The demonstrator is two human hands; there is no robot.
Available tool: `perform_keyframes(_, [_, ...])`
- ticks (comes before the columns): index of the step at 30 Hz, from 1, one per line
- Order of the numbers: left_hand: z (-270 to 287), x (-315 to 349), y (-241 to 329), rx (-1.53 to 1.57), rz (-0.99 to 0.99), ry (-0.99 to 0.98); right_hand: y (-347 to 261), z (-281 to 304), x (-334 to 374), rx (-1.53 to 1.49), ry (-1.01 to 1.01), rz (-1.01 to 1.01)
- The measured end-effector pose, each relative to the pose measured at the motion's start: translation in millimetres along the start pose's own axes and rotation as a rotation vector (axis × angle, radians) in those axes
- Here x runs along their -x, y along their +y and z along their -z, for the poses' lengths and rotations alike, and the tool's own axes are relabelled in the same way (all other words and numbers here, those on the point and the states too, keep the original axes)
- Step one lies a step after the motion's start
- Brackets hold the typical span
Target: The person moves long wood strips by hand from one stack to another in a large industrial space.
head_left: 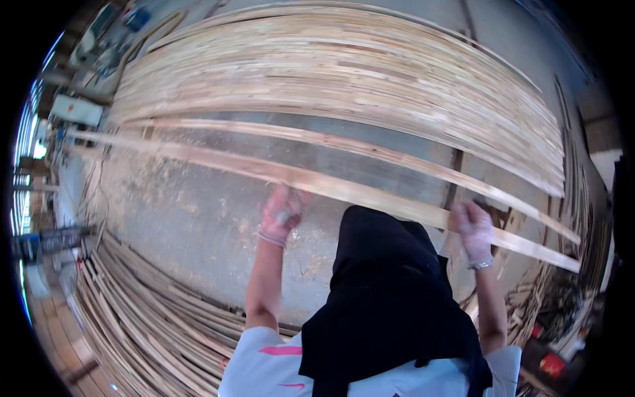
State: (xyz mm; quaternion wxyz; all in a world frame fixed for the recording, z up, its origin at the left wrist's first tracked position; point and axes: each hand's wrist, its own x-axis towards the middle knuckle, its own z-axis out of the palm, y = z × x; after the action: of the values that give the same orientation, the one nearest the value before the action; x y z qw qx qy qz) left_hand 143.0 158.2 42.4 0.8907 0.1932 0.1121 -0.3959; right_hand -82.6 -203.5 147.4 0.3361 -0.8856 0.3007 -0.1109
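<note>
A long, pale wooden board [364,193] runs slantwise across the view in front of me. My right hand [473,231], in a whitish knit glove, is closed around it near its right end. Farther left, my left hand [281,213], gloved the same way and blurred, meets the near edge of the board with its fingers curled in. Some of those fingertips are hidden or smeared. Just beyond lies a second, narrower wooden strip [344,143], roughly parallel to the board.
A wide layer of side-by-side wooden strips [331,76] fills the far side. Sawdust lies on the grey concrete floor [192,205]. Long thin strips [152,298] are piled at the near left, scrap wood [529,291] at the right. A pale box [76,109] stands far left.
</note>
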Motion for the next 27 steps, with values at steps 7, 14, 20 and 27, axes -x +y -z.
perform_keyframes(7, [-20,-11,-150,-0.334,0.500,-0.022,-47,-64,-1,-0.254,-0.513,0.146])
perform_keyframes(14, [59,-18,-73,-0.354,0.137,0.315,96,-16,-22,0.491,-0.662,-0.068])
perform_keyframes(20, [54,-10,-32,-0.136,-0.330,0.405,162,18,-33,0.351,-0.853,-0.334])
perform_keyframes(27, [35,-30,-171,-0.209,0.273,0.293,91,-82,-68,0.245,-1.019,0.141])
